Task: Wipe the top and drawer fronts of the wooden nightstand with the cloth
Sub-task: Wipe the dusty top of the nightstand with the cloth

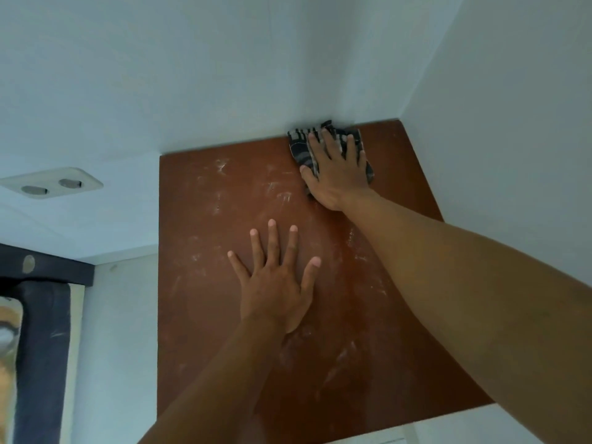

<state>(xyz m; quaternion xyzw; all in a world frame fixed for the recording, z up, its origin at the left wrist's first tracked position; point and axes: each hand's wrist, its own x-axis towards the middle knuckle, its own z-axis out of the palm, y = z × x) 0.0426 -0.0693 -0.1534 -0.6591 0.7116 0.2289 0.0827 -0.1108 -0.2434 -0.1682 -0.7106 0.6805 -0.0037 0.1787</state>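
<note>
Your right hand presses the cloth flat, fingers spread, at the nightstand's far corner (dusty top). Your left hand rests open, mid-top.

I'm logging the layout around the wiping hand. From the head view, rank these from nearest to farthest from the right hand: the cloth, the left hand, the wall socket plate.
1. Cloth: directly under the right hand, at the nightstand's back corner by the wall.
2. Left hand: flat on the nightstand top, nearer the front.
3. Wall socket plate: far left, on the wall.
</note>
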